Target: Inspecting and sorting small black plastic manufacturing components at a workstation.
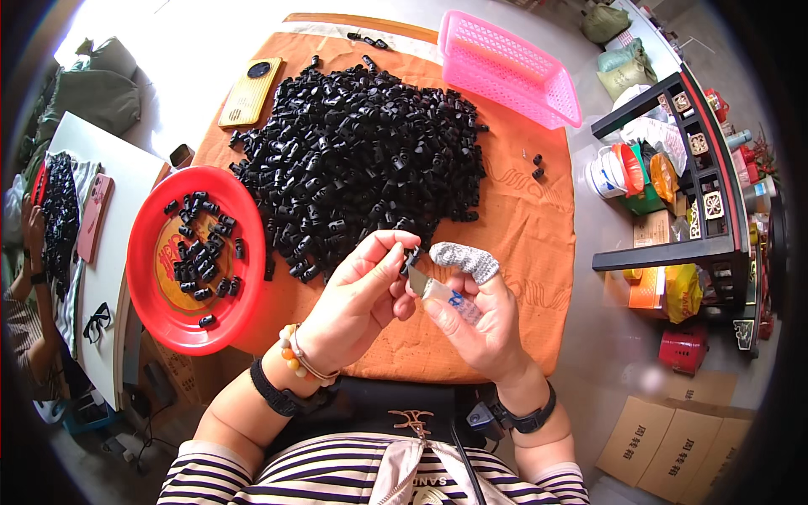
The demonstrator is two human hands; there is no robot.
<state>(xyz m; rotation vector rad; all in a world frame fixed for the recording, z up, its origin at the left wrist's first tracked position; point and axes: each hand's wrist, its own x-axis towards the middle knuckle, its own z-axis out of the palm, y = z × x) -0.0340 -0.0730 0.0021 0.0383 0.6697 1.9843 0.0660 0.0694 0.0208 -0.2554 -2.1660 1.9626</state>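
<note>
My left hand (358, 286) pinches a small black plastic piece (410, 259), shaped like a cord lock, between thumb and fingers. In my right hand (484, 324) is a short knife (417, 283), its handle wrapped in white with blue marks. The blade points toward the piece and lies close to my left fingertips; whether it touches the piece I cannot tell. A grey knitted cover (463, 257) sits on my right index finger. Just beyond both hands spreads a large heap of similar black pieces (362, 160). To the left, a red plate (145, 282) carries several more.
An orange cloth (526, 311) covers the table. A pink basket (505, 80) stands at the far right, a yellow speaker-like box (250, 93) at the far left. On a white side table (114, 337) lie a phone (95, 217) and glasses (98, 321); another person's hand (34, 231) is beside it.
</note>
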